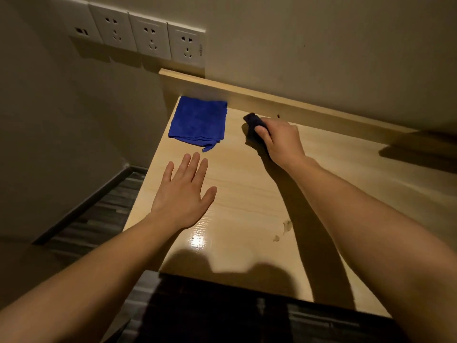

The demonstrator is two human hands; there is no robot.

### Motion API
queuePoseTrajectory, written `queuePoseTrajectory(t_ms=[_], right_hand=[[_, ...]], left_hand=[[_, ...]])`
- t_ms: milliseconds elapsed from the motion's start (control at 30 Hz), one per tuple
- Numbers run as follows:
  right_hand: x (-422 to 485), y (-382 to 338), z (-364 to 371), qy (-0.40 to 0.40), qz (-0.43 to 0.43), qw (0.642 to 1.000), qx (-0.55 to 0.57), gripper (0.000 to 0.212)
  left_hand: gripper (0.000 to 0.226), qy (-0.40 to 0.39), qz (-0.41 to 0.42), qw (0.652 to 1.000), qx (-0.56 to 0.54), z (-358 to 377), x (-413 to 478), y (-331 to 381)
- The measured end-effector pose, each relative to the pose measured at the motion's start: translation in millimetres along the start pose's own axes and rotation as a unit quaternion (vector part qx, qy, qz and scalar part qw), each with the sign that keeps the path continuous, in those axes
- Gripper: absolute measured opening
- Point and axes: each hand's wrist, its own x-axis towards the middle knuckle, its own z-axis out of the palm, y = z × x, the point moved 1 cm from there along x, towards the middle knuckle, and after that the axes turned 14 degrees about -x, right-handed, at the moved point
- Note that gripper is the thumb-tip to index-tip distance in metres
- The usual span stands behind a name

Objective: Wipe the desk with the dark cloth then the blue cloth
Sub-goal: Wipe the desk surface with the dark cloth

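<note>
A light wooden desk [247, 194] fills the middle of the view. A folded blue cloth [199, 121] lies flat at its far left corner. My right hand [282, 139] presses a bunched dark cloth [253, 121] onto the desk near the back, just right of the blue cloth; most of the dark cloth is hidden under my fingers. My left hand [184, 191] is flat with fingers spread, just over the desk below the blue cloth, holding nothing.
A raised wooden ledge [284, 102] runs along the desk's back edge against the wall. Several wall sockets [148, 37] sit above the far left corner. The desk's left edge drops to a dark striped floor [99, 219]. Small smudges [284, 229] mark the near desk surface.
</note>
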Motion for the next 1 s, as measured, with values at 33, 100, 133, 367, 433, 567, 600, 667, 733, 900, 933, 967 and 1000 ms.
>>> queuePoseTrajectory(t_ms=[33,100,133,367,433,567,600,667,733,900,933,967,1000], right_hand=[[11.6,6.6,6.5,-0.002,-0.019,0.999,-0.026,0.031],[27.8,20.6,22.8,-0.035,-0.030,0.997,-0.064,0.040],[31.0,26.1,31.2,-0.065,-0.030,0.995,-0.076,0.046],[27.5,36.1,50.7,-0.138,-0.052,0.984,-0.101,0.055],[24.1,35.7,49.4,-0.137,-0.058,0.984,-0.096,0.055],[7.7,29.8,47.9,-0.130,-0.073,0.984,-0.096,0.054],[2.2,28.1,47.3,-0.132,-0.077,0.984,-0.090,0.054],[-11.8,24.6,45.4,-0.138,-0.085,0.984,-0.078,0.053],[-28.7,19.5,42.5,-0.143,-0.090,0.983,-0.072,0.052],[-73.6,3.4,37.1,-0.165,-0.087,0.980,-0.071,0.052],[-83.4,-0.1,35.9,-0.168,-0.086,0.980,-0.069,0.052],[-92.8,-4.1,34.9,-0.170,-0.085,0.980,-0.066,0.052],[-103.3,-8.6,33.7,-0.174,-0.083,0.979,-0.062,0.052]], left_hand=[[0.080,0.002,-0.002,1.000,0.002,0.3,0.4,-0.1],[0.079,0.005,-0.004,1.000,0.008,1.6,1.3,-0.7],[0.079,0.006,-0.005,1.000,0.010,1.9,1.6,-1.0],[0.079,0.000,-0.016,1.000,0.021,0.8,0.9,0.8],[0.079,-0.002,-0.018,1.000,0.021,0.3,0.7,2.1],[0.080,-0.005,-0.019,1.000,0.019,-1.3,1.4,2.4],[0.080,-0.007,-0.019,1.000,0.019,-1.6,1.5,2.1],[0.079,-0.006,-0.018,1.000,0.018,-1.8,1.7,1.7],[0.079,-0.006,-0.018,1.000,0.016,-2.8,2.1,1.7],[0.079,-0.006,-0.014,1.000,0.009,-3.8,2.6,2.0],[0.079,-0.007,-0.012,1.000,0.008,-3.5,2.6,1.8],[0.079,-0.007,-0.011,1.000,0.008,-3.4,3.0,1.2],[0.079,-0.006,-0.009,1.000,0.008,-3.2,3.1,0.3]])
